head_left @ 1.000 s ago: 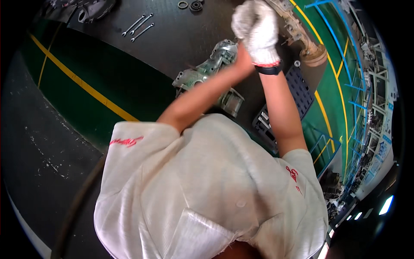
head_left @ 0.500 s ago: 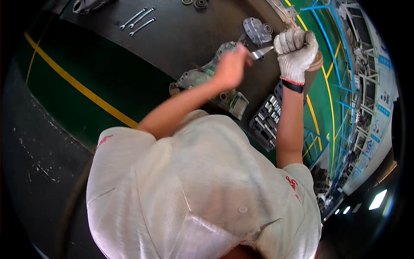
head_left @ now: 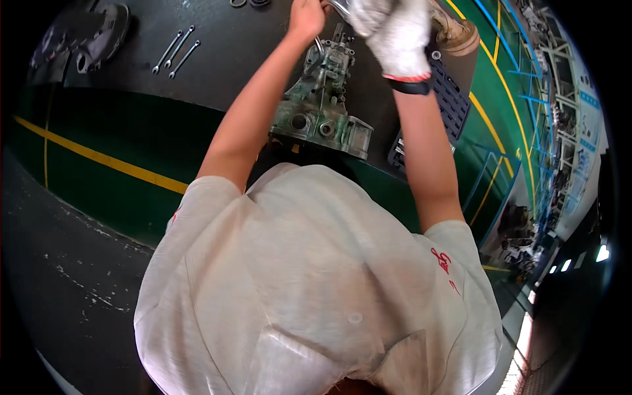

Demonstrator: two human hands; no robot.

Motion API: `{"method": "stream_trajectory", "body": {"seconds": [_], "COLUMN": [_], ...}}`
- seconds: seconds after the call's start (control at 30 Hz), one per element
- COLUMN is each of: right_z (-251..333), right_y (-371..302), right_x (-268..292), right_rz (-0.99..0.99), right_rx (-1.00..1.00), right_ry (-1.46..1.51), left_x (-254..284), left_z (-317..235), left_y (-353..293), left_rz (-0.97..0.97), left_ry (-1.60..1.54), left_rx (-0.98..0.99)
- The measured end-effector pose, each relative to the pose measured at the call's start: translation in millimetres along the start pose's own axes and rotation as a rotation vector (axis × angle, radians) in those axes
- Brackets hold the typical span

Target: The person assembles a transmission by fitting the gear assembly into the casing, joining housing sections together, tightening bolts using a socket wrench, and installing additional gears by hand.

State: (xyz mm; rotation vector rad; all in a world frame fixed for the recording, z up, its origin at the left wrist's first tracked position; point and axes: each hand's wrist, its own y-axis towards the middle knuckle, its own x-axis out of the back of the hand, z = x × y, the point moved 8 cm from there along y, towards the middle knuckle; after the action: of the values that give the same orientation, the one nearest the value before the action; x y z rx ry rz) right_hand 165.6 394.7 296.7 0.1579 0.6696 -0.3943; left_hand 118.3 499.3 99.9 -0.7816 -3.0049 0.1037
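My bare left hand (head_left: pixel 307 20) is at the upper edge of the view, its fingers curled and partly cut off. Close beside it, my right hand (head_left: pixel 395 36), in a white knitted glove, is smeared by motion. A shiny metal tool (head_left: pixel 340 8) spans the gap between the hands and runs into the glove; its kind cannot be made out. Below them a greenish-grey gearbox housing (head_left: pixel 309 118) lies on the dark workbench (head_left: pixel 230 66), with a curved metal rod (head_left: pixel 320 49) on it under my left wrist.
Three combination wrenches (head_left: pixel 176 51) lie on the bench to the left. Farther left is a dark cast housing (head_left: pixel 105 36). An open black socket case (head_left: pixel 451 99) is partly behind my right forearm, near a brownish round part (head_left: pixel 461 39). Blue railings (head_left: pixel 517 72) stand right.
The view has shifted, showing more of the gearbox housing. Both hands now appear higher and farther left. The grey cover seen beside the glove is no longer visible.
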Motion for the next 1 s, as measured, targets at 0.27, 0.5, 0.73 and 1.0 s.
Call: {"method": "stream_trajectory", "body": {"seconds": [0.27,0.5,0.73,1.0], "right_z": [-16.7,-4.6,-9.8,-1.3], "right_y": [3.2,17.0,14.1,3.9], "right_x": [32.6,13.2,-2.6,9.4], "right_rz": [-0.011,0.09,0.08,0.015], "right_rx": [0.529,0.248,-0.12,-0.049], "right_ry": [-0.911,-0.402,-0.135,-0.077], "left_x": [-29.6,-73.4,7.4,15.6], "left_z": [7.0,-34.6,-25.4,-35.9], "left_y": [-50.9,-101.5,-130.3,-120.2], "left_rz": [-0.256,0.434,0.552,0.52], "left_ry": [0.074,0.207,0.045,0.071], "left_rx": [-0.57,-0.331,0.03,0.066]}}
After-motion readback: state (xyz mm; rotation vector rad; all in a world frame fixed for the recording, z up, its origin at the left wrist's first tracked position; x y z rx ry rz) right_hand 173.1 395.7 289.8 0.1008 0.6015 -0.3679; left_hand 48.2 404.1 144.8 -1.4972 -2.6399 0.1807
